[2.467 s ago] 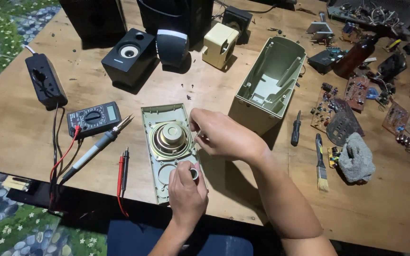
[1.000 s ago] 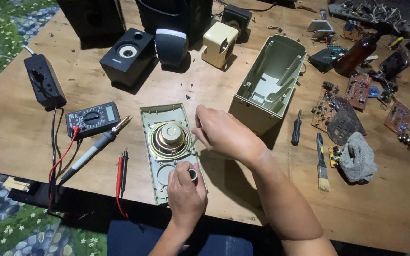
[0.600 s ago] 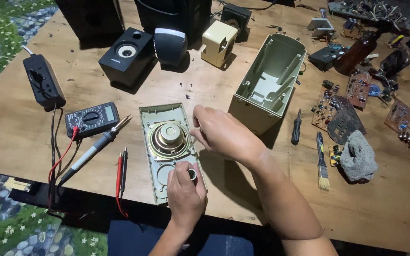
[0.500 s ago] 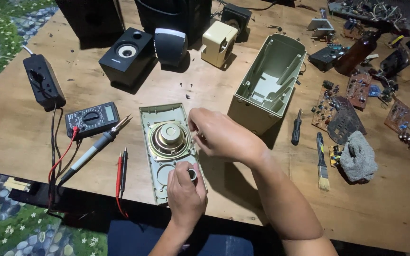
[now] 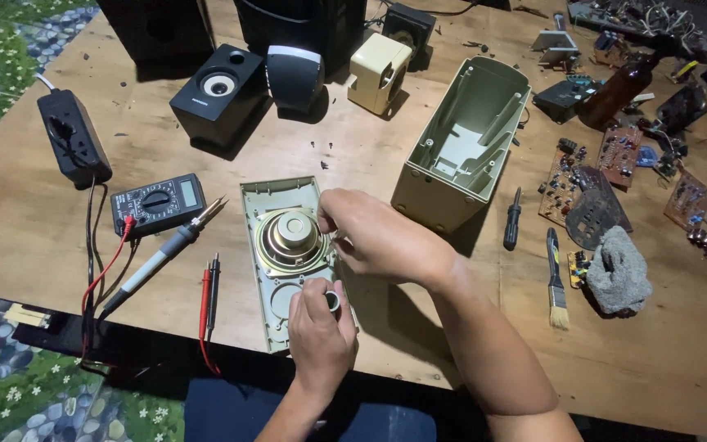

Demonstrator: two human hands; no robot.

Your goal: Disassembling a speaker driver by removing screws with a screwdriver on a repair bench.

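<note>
Little has shifted since a moment ago: both hands stay over the front panel, the right one only nudged a touch along its edge.

Far left on the table [image 5: 34, 237] lies a black power adapter [image 5: 74, 147], then a multimeter [image 5: 157, 203] with its red and black probes [image 5: 208, 296] and a soldering iron [image 5: 167, 252] beside it. Next comes the beige front panel [image 5: 276, 200], lying flat with its speaker cone [image 5: 290, 239] facing up. The left hand [image 5: 321, 340] rests on the panel's lower end, fingers curled narrow around a small round metal part [image 5: 332, 300]. The right hand [image 5: 378, 239] sits at the panel's right edge beside the cone, fingertips pinched close; whether anything is between them I cannot tell. Behind stands the empty beige speaker shell [image 5: 464, 147], and further right a screwdriver [image 5: 513, 219], a brush [image 5: 556, 282], a grey rag [image 5: 618, 270] and loose circuit boards [image 5: 570, 176].

To my eye the risk is a slip: the little part could drop from the left hand and roll off the near edge, or a finger could press into the cone and dent it, since both hands work so close to it.
</note>
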